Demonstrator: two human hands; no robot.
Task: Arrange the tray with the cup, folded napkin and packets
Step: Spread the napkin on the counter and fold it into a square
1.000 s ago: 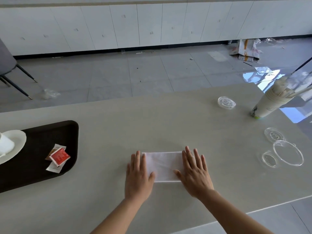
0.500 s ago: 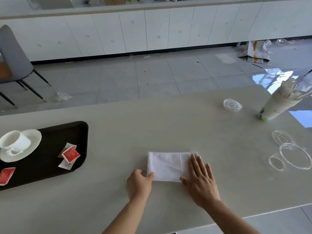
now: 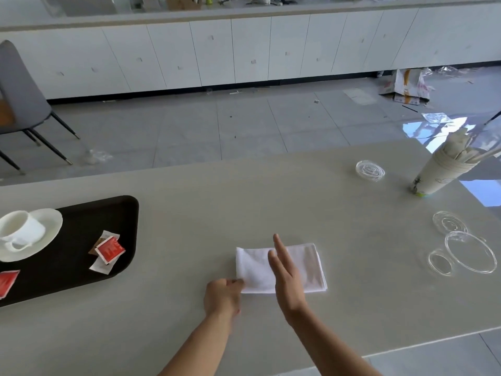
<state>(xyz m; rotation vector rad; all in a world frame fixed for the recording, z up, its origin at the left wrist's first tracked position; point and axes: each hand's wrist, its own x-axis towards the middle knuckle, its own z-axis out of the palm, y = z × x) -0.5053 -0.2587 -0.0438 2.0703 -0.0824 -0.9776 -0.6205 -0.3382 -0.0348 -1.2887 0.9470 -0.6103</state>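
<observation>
A folded white napkin point(image 3: 306, 267) lies flat on the beige table, in front of me. My left hand point(image 3: 223, 295) pinches its near left corner. My right hand point(image 3: 286, 272) stands on edge over the middle of the napkin, fingers straight and together. At the left, a dark tray point(image 3: 67, 270) holds a white cup point(image 3: 23, 230) on a saucer point(image 3: 47, 234), a small pile of red and white packets point(image 3: 108, 251), and another red packet point(image 3: 6, 282) at the frame's edge.
Clear plastic lids point(image 3: 470, 252) lie at the right, another lid point(image 3: 370, 170) further back. A stack of paper cups point(image 3: 439, 175) with utensils in it stands at the far right. A grey chair point(image 3: 19, 104) stands on the floor beyond the table.
My right hand has lifted off the napkin's right end and turned on edge over its middle. My left hand has closed on the near left corner. The view has tilted up and left.
</observation>
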